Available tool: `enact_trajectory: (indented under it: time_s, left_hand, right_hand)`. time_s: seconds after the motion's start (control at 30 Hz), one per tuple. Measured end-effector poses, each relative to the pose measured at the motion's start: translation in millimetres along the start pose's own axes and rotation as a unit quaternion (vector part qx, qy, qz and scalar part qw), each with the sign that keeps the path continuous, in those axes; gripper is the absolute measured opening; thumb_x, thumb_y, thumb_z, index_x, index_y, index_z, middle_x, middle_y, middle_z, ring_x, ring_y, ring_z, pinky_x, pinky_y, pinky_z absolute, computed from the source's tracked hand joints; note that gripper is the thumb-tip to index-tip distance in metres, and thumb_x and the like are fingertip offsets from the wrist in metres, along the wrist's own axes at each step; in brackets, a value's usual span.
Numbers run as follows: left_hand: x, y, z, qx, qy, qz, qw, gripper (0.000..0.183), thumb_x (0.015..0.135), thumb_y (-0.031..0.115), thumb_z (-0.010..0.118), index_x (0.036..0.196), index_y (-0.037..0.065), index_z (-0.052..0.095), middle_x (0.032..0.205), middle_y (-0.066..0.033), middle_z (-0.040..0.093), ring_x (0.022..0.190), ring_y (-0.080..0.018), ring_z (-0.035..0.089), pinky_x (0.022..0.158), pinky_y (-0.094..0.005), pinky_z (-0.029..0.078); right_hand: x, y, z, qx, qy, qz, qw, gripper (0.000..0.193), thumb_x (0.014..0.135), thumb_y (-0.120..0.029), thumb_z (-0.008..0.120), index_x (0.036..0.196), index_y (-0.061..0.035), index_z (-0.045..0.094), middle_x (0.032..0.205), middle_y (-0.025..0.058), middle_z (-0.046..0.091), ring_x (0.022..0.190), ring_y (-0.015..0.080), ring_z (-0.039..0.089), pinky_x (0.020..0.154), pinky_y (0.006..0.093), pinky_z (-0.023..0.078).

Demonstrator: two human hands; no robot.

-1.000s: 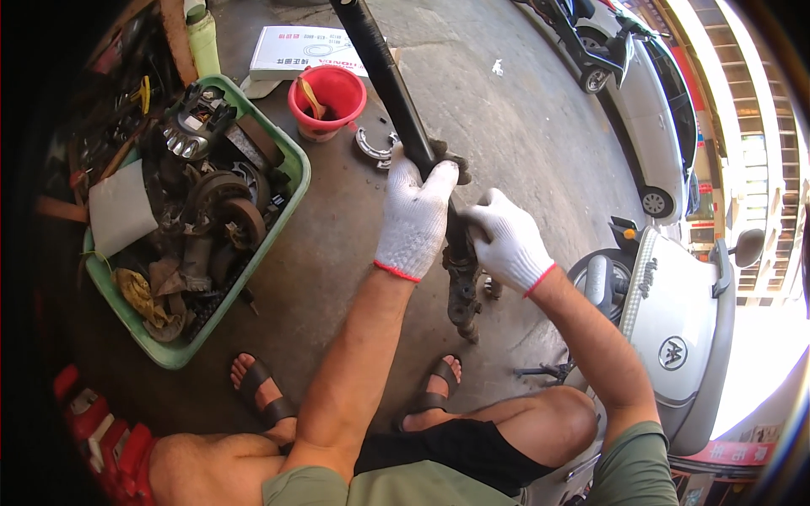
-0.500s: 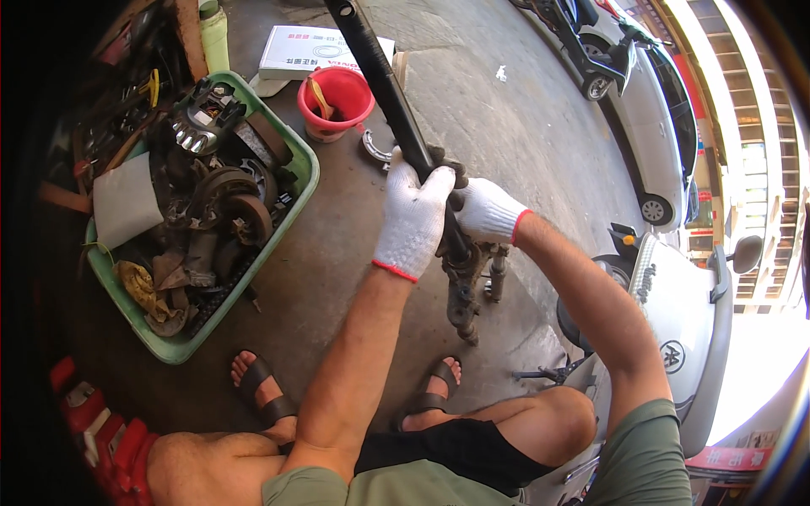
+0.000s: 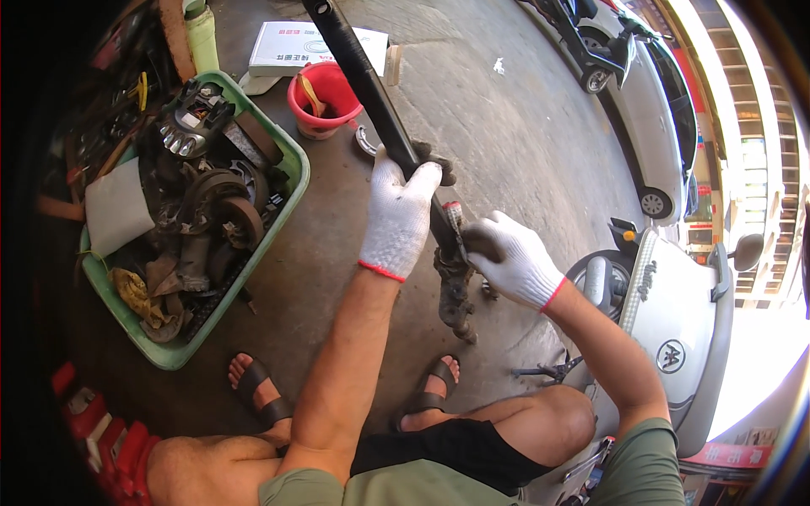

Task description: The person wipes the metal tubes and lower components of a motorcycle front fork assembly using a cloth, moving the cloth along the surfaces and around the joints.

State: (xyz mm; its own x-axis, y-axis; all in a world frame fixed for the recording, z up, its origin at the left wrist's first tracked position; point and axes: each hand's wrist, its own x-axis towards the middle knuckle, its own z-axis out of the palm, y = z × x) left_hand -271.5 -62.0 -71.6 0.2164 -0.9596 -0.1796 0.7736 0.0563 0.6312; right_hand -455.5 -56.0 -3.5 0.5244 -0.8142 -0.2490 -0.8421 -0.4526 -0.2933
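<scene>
My left hand (image 3: 398, 215), in a white knit glove with red cuff and blackened fingertips, is closed round a long black metal tube (image 3: 367, 76) with a hole near its top. The tube slants from the upper left down to a grimy forked metal end (image 3: 456, 295); it looks like a scooter's steering stem and fork. Lower down, my right hand (image 3: 515, 257), gloved the same way, has its soiled fingers curled beside the tube. They pinch a small greyish-white cloth (image 3: 454, 216) with a red edge, which lies along the tube's side. The fingertips are partly hidden.
At the left stands a green bin (image 3: 291, 181) full of used parts. Ahead are a red bucket (image 3: 337, 84) with a brush, a curved metal piece (image 3: 365, 141) and a white box (image 3: 278, 42). A white scooter (image 3: 666, 312) stands close on the right, a silver car (image 3: 645, 135) beyond.
My right hand has come away from beside my left, moving down and right along the tube, and the red-edged cloth now shows. My left hand keeps its grip, shifted slightly left.
</scene>
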Motion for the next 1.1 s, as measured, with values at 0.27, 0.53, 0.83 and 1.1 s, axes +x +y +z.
enact_trajectory:
  time_s: [0.27, 0.53, 0.83, 1.1]
  left_hand:
    - [0.5, 1.2, -0.3, 0.006, 0.030, -0.018, 0.999, 0.018, 0.096, -0.002, 0.058, 0.113, 0.003, 0.056, 0.098, -0.0083, 0.066, 0.087, -0.0195, 0.069, 0.082, -0.0331, 0.055]
    - [-3.7, 4.5, 2.6, 0.002, 0.009, -0.025, 1.000, 0.020, 0.095, -0.003, 0.058, 0.113, 0.004, 0.056, 0.097, -0.0075, 0.066, 0.088, -0.0200, 0.069, 0.085, -0.0347, 0.056]
    - [-0.2, 0.7, 0.0, -0.004, 0.005, -0.013, 1.000, 0.019, 0.094, -0.003, 0.058, 0.113, 0.002, 0.056, 0.097, -0.0078, 0.067, 0.089, -0.0202, 0.069, 0.087, -0.0352, 0.056]
    - [5.2, -1.8, -8.7, 0.008, -0.007, -0.004, 1.000, 0.019, 0.094, -0.002, 0.059, 0.113, 0.002, 0.057, 0.098, -0.0084, 0.068, 0.091, -0.0202, 0.070, 0.088, -0.0342, 0.055]
  right_hand:
    - [58.8, -6.3, -1.2, -0.079, -0.085, 0.006, 0.993, 0.024, 0.086, -0.014, 0.060, 0.103, -0.0110, 0.076, 0.097, 0.0187, 0.069, 0.092, 0.0414, 0.068, 0.080, 0.0473, 0.056]
    - [27.5, -8.0, 10.3, -0.030, 0.017, 0.054, 0.998, 0.027, 0.091, -0.021, 0.063, 0.112, -0.0106, 0.075, 0.096, 0.0191, 0.066, 0.094, 0.0398, 0.068, 0.083, 0.0463, 0.055]
    - [-18.5, -17.7, 8.1, 0.105, 0.056, 0.091, 0.989, 0.026, 0.090, -0.013, 0.067, 0.113, -0.0037, 0.073, 0.099, 0.0180, 0.072, 0.091, 0.0341, 0.072, 0.082, 0.0389, 0.057]
    - [-23.2, -3.5, -12.6, 0.194, 0.156, 0.080, 0.965, 0.025, 0.088, -0.005, 0.068, 0.113, -0.0016, 0.072, 0.103, 0.0156, 0.072, 0.095, 0.0271, 0.073, 0.087, 0.0347, 0.057]
